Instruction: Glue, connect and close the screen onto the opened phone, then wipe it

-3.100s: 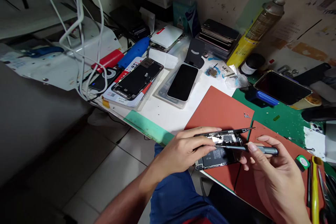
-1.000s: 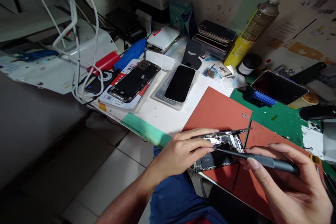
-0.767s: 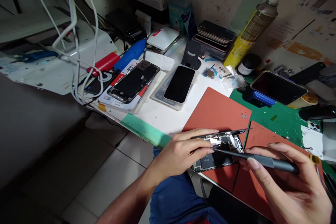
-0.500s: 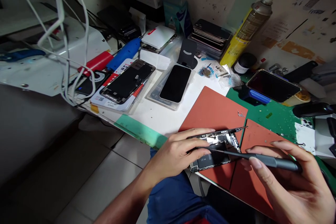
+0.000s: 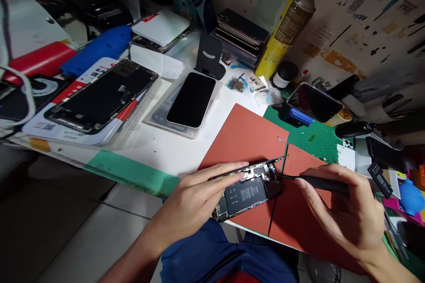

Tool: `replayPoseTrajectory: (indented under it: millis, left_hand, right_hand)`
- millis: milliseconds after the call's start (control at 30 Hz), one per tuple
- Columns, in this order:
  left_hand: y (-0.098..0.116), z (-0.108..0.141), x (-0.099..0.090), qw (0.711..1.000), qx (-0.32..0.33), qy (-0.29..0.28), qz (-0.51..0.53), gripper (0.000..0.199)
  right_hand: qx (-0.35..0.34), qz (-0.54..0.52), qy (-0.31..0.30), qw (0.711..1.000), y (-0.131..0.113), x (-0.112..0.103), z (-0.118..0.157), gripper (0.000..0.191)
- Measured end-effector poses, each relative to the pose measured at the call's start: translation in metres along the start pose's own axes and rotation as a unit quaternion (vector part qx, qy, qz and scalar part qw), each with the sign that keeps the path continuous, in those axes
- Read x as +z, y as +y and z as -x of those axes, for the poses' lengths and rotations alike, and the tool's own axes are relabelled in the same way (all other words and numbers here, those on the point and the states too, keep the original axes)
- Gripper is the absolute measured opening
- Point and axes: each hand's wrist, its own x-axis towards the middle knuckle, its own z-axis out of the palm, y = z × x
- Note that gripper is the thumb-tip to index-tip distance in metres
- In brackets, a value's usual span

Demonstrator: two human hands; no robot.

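Note:
An opened phone [image 5: 247, 194] lies over the front edge of an orange-red mat [image 5: 232, 137], its battery and inner boards showing. My left hand [image 5: 195, 194] grips the phone's left part, with fingers along the raised screen panel at its far side. In my right hand [image 5: 341, 203] is a dark, thin-tipped tool [image 5: 323, 184], pinched between thumb and fingers. Its tip reaches into the phone's right end, near the metal-covered parts. What exactly the tip touches is too small to tell.
A black-screened phone [image 5: 191, 99] lies on a clear case; a detached screen [image 5: 106, 95] rests on a white-and-red box at left. Behind stand stacked phones [image 5: 242, 28] and a yellow spray can [image 5: 285, 31]. Another phone [image 5: 315, 101] leans at right.
The view has shifted right. The tool tip has moved from beside my left fingers to the phone's right end. My left thumb has moved off the battery, which now shows more fully.

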Motion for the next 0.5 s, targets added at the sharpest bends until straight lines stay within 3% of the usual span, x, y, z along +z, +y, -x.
replayPoseTrajectory:
  millis: [500]
  left_hand:
    - [-0.0010, 0.0006, -0.0008, 1.000, 0.007, -0.007, -0.016, 0.045]
  right_hand:
    - [0.012, -0.008, -0.029, 0.999, -0.0007, 0.0012, -0.0020, 0.053]
